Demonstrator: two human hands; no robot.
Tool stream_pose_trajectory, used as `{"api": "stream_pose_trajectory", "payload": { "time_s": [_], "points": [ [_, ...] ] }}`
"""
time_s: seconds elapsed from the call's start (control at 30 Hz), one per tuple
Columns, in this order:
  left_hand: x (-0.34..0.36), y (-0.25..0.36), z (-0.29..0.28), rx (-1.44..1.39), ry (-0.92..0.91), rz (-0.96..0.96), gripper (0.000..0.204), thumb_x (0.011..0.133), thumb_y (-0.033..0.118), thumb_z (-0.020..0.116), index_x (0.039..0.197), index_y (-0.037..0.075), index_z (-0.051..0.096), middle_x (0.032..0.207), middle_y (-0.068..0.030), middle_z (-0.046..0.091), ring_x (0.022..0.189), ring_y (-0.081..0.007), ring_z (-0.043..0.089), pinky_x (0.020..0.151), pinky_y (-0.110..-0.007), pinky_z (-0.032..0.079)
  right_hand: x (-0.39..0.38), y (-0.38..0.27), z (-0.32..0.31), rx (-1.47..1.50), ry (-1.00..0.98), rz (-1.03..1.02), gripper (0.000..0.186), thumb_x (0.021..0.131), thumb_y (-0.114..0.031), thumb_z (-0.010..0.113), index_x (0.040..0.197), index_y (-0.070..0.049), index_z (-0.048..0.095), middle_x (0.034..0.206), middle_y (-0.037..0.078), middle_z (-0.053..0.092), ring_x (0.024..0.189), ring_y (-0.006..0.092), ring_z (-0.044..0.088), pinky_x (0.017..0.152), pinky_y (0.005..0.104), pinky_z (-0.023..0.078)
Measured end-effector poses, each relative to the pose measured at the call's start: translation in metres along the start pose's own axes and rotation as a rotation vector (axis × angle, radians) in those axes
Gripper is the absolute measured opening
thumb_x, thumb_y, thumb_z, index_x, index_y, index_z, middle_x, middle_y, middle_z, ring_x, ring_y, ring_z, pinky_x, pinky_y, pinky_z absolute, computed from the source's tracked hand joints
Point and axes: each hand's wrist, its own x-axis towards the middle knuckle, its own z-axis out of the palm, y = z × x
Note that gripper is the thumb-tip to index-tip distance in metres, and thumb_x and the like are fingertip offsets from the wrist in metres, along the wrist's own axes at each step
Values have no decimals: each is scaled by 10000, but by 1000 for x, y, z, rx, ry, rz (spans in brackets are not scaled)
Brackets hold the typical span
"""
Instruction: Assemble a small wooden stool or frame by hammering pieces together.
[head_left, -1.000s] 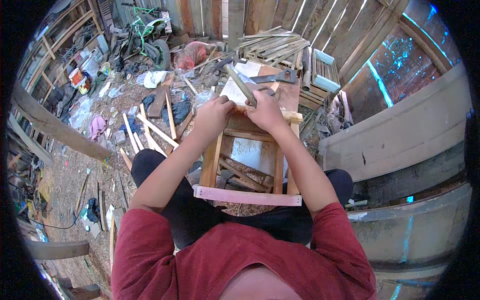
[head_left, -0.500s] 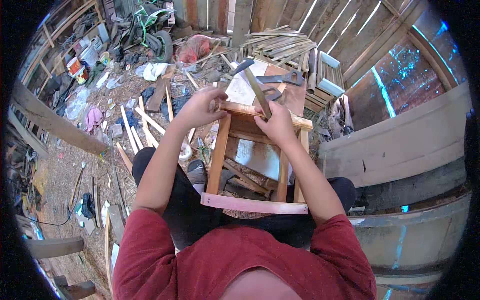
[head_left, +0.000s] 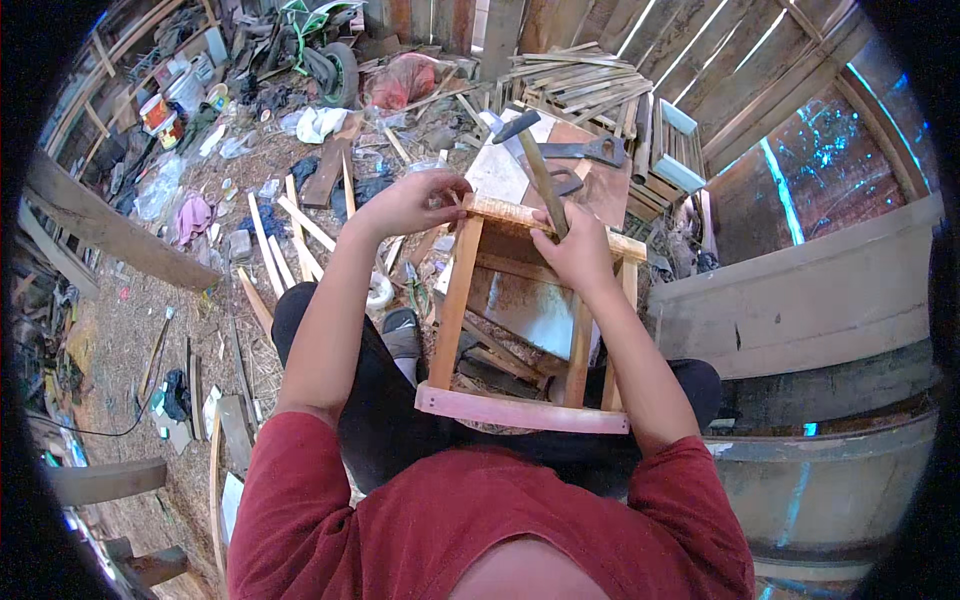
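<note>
A small wooden frame [head_left: 455, 300] rests over my lap, with a pink-painted slat [head_left: 520, 410] at its near end and a light top rail [head_left: 500, 208] across the far end. My left hand [head_left: 420, 205] is closed at the rail's left corner, fingertips pinched around something too small to make out. My right hand [head_left: 582, 250] grips a hammer [head_left: 548, 185] by its handle against the rail, head raised toward the upper left. Behind them a hand saw [head_left: 600, 152] lies on a worn board [head_left: 620, 180].
Loose slats [head_left: 263, 258], scraps and plastic litter the dirt floor on the left. A slanted timber [head_left: 120, 230] crosses there. Behind stand a green motorbike [head_left: 335, 75], stacked slats [head_left: 575, 75] and a crate [head_left: 675, 150]. A large panel [head_left: 790, 280] leans close on my right.
My left hand has lifted off, shifted along the rail and closed its fingertips at the left corner. My right hand, the hammer and the frame sit slightly farther right in view.
</note>
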Motion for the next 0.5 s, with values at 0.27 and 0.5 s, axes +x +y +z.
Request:
{"api": "stream_pose_trajectory", "payload": {
  "time_s": [0.27,0.5],
  "points": [
    [-10,-6,-4,-139,52,-91,356,957,83,737,1307,20,724,1132,-117,784,971,-200,752,896,-353,593,0,2,0,-49,-19,-4,279,853,-120,838,1103,-34,748,1040,181,777,997,381,747,892,440,584],
    [-21,-10,25,-425,119,-340,262,969,12,684,1194,20,817,1101,-113,822,1025,-182,743,927,-344,584,0,-1,0,-47,-67,125,289,859,-125,851,1122,-41,765,1053,174,795,987,345,774,893,421,587]
  ]
}}
